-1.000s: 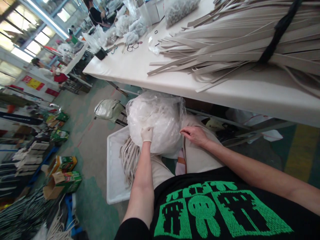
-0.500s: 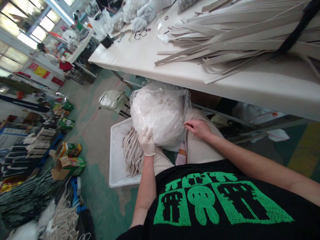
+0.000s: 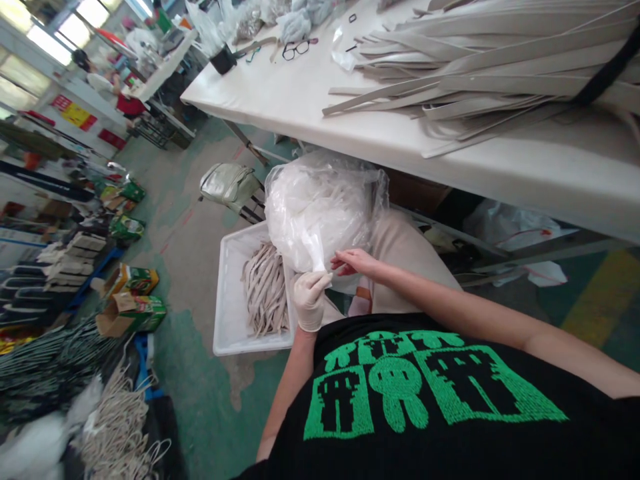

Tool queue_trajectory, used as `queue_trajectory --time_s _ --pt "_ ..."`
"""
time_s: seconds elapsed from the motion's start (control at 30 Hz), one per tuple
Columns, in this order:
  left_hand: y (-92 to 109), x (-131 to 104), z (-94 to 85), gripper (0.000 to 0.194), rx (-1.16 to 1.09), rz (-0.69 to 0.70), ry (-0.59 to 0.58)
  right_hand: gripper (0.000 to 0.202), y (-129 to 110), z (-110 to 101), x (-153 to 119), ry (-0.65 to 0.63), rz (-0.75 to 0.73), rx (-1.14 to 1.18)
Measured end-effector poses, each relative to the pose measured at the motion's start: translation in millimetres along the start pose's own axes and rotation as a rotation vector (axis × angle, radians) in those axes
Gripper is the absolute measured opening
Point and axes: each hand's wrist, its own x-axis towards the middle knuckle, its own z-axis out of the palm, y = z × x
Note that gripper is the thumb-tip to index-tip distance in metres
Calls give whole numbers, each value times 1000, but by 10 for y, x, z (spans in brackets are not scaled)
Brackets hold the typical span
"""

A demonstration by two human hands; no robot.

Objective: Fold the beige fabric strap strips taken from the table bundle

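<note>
My left hand (image 3: 309, 301) wears a pale thin glove and is closed on a thin white plastic piece (image 3: 315, 252), perhaps a small bag; its exact kind is unclear. Just to the right, my right hand (image 3: 354, 262) is bare, with its fingers loosely bent and a gap between them. Nothing shows in it. Beyond both hands, a large clear plastic bag (image 3: 325, 193) full of whitish, crinkled contents rests by my knees. Left of it stands a white plastic bin (image 3: 227, 293) holding a heap of beige straps (image 3: 266, 290).
A table (image 3: 280, 100) at the back carries a bundle of long beige strips (image 3: 465, 73), eyeglasses (image 3: 296, 49) and a black cup (image 3: 223, 60). Beside the bin is a padded stool (image 3: 227, 183). Cartons (image 3: 127, 313) and cords lie at far left; people sit at distant tables.
My left hand has drawn back from the large bag's surface and now grips the white plastic piece. My right hand has moved left towards it, away from the bag's right edge.
</note>
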Motion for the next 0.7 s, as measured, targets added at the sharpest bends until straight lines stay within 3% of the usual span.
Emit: queue_trajectory --time_s 0.17,0.3,0.5,0.7 --pt "34 -82 36 34 -76 41 10 31 -107 294 251 -15 79 170" --pt "-14 -187 7 31 -52 -10 32 20 -151 357 346 43 89 237" --pt "-114 -362 -55 16 -29 -131 138 16 -152 180 326 171 77 287" --pt "-338 -479 -73 15 72 -302 98 18 -158 -82 248 275 5 273"
